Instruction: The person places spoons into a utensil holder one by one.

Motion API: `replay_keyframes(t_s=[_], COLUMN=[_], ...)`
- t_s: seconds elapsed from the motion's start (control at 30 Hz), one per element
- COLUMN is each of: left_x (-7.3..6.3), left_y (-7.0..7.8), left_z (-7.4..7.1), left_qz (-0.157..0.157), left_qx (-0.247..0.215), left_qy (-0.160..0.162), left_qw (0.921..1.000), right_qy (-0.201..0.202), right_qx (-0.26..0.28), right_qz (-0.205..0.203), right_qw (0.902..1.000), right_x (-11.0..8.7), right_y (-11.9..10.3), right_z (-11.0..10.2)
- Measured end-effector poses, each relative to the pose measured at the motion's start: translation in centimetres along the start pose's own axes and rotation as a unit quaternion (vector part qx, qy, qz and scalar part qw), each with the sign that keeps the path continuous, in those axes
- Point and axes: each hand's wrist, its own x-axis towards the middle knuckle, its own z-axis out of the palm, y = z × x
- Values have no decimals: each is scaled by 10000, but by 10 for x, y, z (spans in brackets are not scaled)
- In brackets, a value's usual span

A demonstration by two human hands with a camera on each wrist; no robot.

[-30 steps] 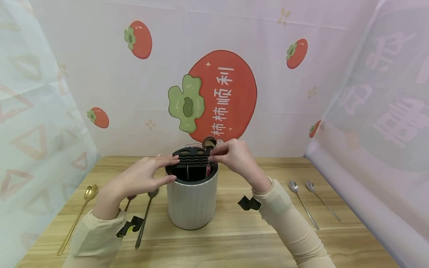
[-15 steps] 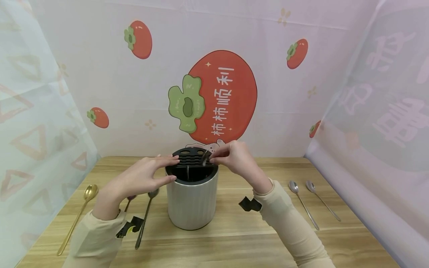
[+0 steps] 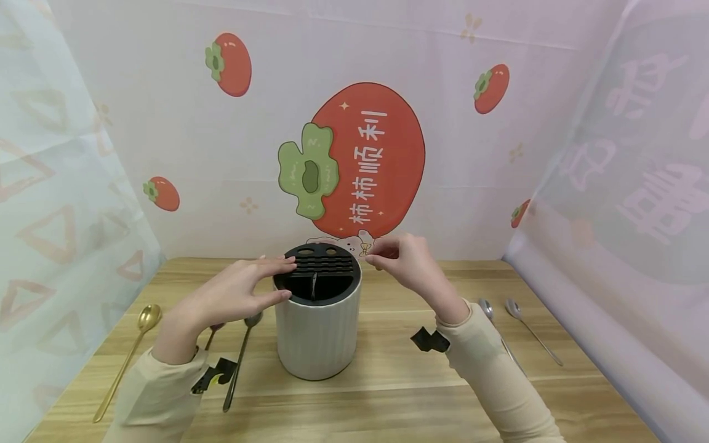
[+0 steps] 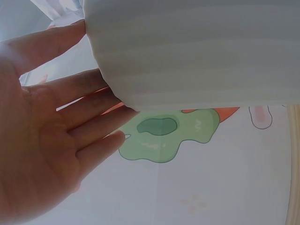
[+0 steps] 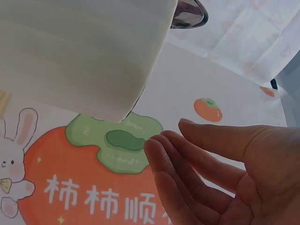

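Observation:
A white ribbed holder [image 3: 316,344] with a black slotted lid [image 3: 321,264] stands upright on the table. My left hand [image 3: 232,292] rests its straight fingers and thumb on the lid's left rim; the left wrist view shows this hand [image 4: 51,122] spread beside the white wall. To the right of the rim, my right hand [image 3: 407,264] hangs apart from the holder. Its thumb and fingers [image 5: 164,154] are loosely bent with nothing between them. In the right wrist view, a dark shiny spoon bowl [image 5: 190,14] juts past the rim; its handle is hidden.
Left of the holder lie a gold spoon [image 3: 130,357], a purple-tinted spoon [image 3: 215,329] mostly behind my wrist, and a dark spoon [image 3: 240,357]. Two silver spoons [image 3: 512,307] lie at the right, one partly under my sleeve. A printed backdrop [image 3: 443,184] closes the rear.
My right hand lowered the dark spoon into the holder, let go of it and moved right, away from the rim. The left hand stayed on the lid.

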Motion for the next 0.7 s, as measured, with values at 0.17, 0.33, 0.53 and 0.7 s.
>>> replay_keyframes(t_s=[0.17, 0.33, 0.53, 0.7], left_x=[0, 1, 1, 1], left_y=[0, -1, -2, -1], left_z=[0, 1, 1, 1], left_qz=[4, 43, 48, 31], left_qx=[-46, -40, -27, -19], left_qy=[-11, -15, -25, -3], left_qw=[10000, 10000, 10000, 10000], right_qy=[-39, -61, -105, -151], right_qx=[39, -60, -111, -214], right_qz=[105, 267, 410, 477], right_qw=[9999, 9996, 9990, 9985], right_x=[-2, -3, -4, -3], right_y=[6, 14, 24, 32], right_z=[0, 0, 0, 1])
